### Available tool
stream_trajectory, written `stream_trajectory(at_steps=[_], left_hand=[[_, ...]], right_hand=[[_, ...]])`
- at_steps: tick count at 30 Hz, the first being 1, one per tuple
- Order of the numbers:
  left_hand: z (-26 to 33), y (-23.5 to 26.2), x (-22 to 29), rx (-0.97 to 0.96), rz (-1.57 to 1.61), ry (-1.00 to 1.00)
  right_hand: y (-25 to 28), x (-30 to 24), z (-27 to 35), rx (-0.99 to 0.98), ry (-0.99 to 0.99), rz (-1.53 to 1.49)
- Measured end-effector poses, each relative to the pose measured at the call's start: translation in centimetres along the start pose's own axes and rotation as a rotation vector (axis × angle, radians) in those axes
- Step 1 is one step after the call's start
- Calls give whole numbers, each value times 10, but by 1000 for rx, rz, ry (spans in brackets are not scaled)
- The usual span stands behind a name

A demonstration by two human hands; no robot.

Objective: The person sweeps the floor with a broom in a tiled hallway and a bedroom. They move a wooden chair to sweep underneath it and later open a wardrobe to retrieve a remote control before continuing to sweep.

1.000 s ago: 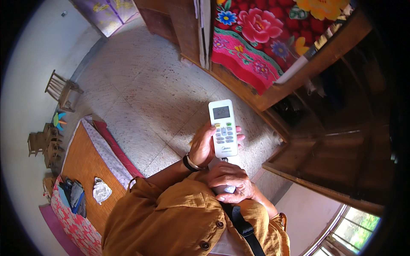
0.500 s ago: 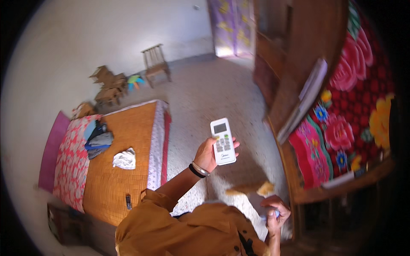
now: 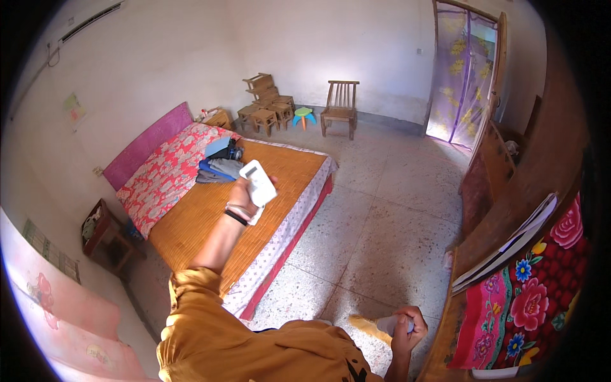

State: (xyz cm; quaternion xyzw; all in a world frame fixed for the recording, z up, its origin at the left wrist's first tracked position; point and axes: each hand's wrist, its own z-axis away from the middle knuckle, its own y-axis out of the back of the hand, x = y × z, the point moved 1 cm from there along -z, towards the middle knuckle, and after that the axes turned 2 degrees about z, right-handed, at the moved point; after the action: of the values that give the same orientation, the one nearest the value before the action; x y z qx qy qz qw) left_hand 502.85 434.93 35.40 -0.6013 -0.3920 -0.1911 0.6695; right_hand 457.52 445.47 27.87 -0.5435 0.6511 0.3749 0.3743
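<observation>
My left hand point(image 3: 239, 198) is wrapped round a white remote control point(image 3: 261, 184) with a small grey screen, held out over the bed. Motion blurs its buttons. Down at the lower right, my right hand point(image 3: 412, 326) is closed on the pale handle of what looks like a brush point(image 3: 369, 326) with a tan, bristly end. Beneath my left arm, the bed point(image 3: 184, 232) carries a woven brown mat. Folded dark and grey clothes point(image 3: 219, 169) lie beyond the remote, by the red floral pillow cover point(image 3: 167, 169).
A white wall air conditioner point(image 3: 89, 22) hangs at the upper left. Wooden stools point(image 3: 264, 114), a green-topped stool point(image 3: 304, 114) and a wooden chair point(image 3: 340, 111) stand along the far wall. A purple curtain point(image 3: 461, 76) covers the doorway. Wooden furniture with floral cloth point(image 3: 528, 290) borders my right.
The view has swung left and up, bringing in the air conditioner. My left hand has carried the remote control from above the floor to over the bed. My right hand still holds the brush.
</observation>
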Motion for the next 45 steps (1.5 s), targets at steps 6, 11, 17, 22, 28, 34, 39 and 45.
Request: stream_trajectory(at_steps=[6,11,17,22,28,34,39,45], left_hand=[[13,60,97,292,-163,-247],[17,86,165,484,-295,-420],[19,100,195,567,-90,-539],[-10,66,134,408,-10,-423],[-32,-20,-54,71,-42,90],[36,-101,-268,-382,-128,682],[149,-192,-363,-666,-6,1189],[227,-211,-389,-839,66,1420]], right_hand=[[-4,3,-12,-28,9,-54],[5,11,-13,2,39,-38],[2,7,-7,12,51,-57],[2,19,-4,10,47,-95],[-9,16,8,-221,151,-36],[26,-22,32,-366,24,-168],[27,-5,80,-186,-31,-197],[63,-24,116,819,-190,882]])
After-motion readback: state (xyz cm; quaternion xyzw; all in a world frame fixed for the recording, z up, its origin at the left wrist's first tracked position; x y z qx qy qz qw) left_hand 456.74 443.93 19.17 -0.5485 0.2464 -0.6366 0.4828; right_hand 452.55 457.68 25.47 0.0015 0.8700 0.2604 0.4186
